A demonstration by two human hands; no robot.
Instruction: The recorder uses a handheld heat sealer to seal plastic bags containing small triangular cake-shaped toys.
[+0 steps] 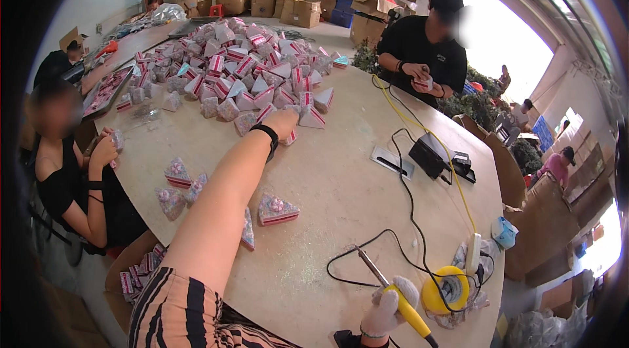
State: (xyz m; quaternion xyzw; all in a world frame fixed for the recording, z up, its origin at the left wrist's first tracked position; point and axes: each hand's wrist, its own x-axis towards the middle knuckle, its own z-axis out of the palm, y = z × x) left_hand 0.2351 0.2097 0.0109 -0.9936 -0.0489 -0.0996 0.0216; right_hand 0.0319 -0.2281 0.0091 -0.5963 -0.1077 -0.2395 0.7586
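My left arm, with a striped sleeve and a black wristband, stretches across the table to the near edge of a heap of decorative cake slices (262, 66). There my left hand (283, 124) has its fingers curled over one cake slice (289, 140); the fingertips are hidden. My right hand (385, 312), in a pale glove, is closed round the yellow handle of a soldering iron (411, 312) at the front edge. Its metal tip points up and left. Near my left forearm lie several finished-looking slices with speckled tops, such as one cake slice (278, 209) with pink rosettes.
A roll of yellow tape (445, 289) lies beside my right hand, near a white power strip (473, 253). Black and yellow cords cross the table (347, 171) to a black power adapter (430, 154). Co-workers at left and far right hold slices. A box of slices (141, 272) stands lower left.
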